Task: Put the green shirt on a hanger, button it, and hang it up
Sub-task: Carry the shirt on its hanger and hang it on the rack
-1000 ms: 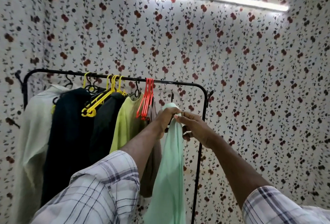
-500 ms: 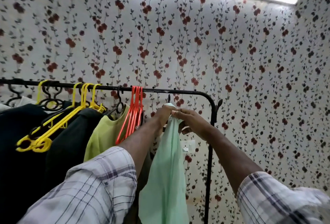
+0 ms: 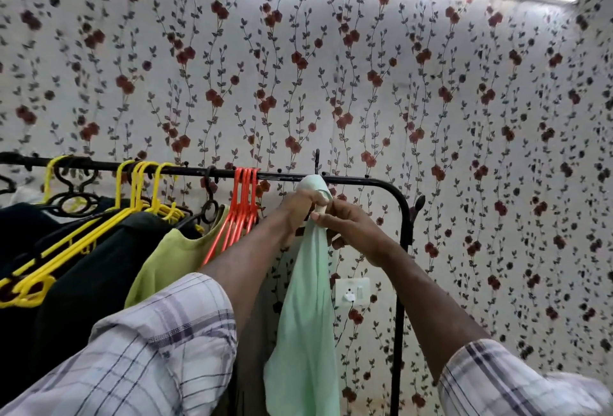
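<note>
The green shirt [image 3: 308,316] hangs down from the black rail [image 3: 365,180] near its right end, just right of a bunch of orange hangers [image 3: 243,206]. At its collar the left hand [image 3: 300,206] grips the top fabric, and the right hand [image 3: 351,230] pinches the cloth just beside it.

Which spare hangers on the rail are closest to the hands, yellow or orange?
The orange hangers, bunched on the rail right beside the left hand gripping the green shirt. The yellow hangers hang farther left.
</note>
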